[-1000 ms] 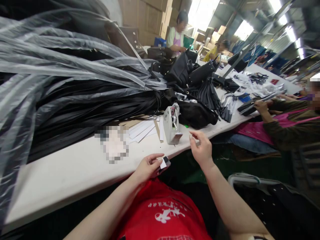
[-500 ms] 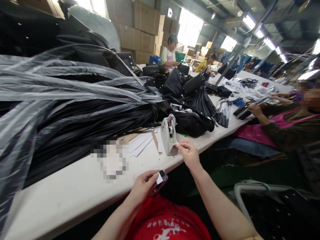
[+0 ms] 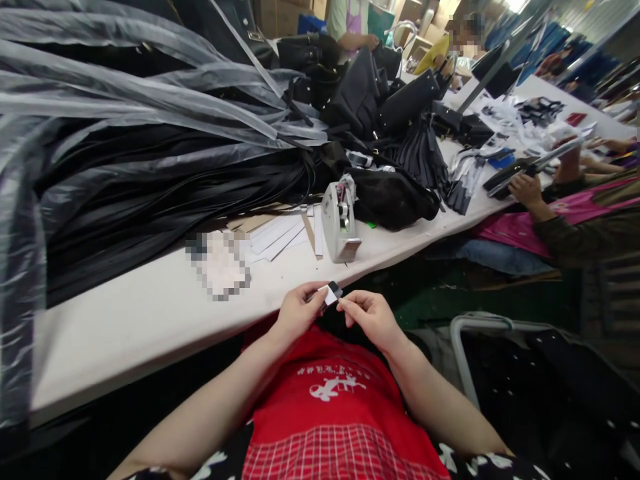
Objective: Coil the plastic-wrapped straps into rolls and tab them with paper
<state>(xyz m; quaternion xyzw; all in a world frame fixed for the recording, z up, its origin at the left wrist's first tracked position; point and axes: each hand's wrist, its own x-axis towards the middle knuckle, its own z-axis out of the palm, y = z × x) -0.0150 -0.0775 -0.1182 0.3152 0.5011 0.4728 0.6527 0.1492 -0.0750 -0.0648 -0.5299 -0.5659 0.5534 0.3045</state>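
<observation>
My left hand (image 3: 303, 308) is closed on a small black piece with a white card (image 3: 330, 294), its thumb pressed on the card. The exact kind of the black piece does not show. Close against its right end, the thumb and forefinger of my right hand (image 3: 369, 315) are pinched together. Whatever lies between those fingertips is too small to make out. Both hands are in front of the red apron, just off the table edge. Beyond them a white tape dispenser (image 3: 340, 230) stands on the table, with neither hand on it.
Long black straps (image 3: 200, 190) in clear plastic are heaped across the left of the white table (image 3: 130, 313). Paper strips (image 3: 280, 235) lie beside the dispenser. Black bags (image 3: 357, 93) are piled behind. A co-worker's hand (image 3: 527, 190) is at the right, above a metal-framed chair (image 3: 457, 353).
My right hand has left the tape dispenser and come down and back to my left hand. The left hand still holds the small black piece with the white card. The view has tilted downward.
</observation>
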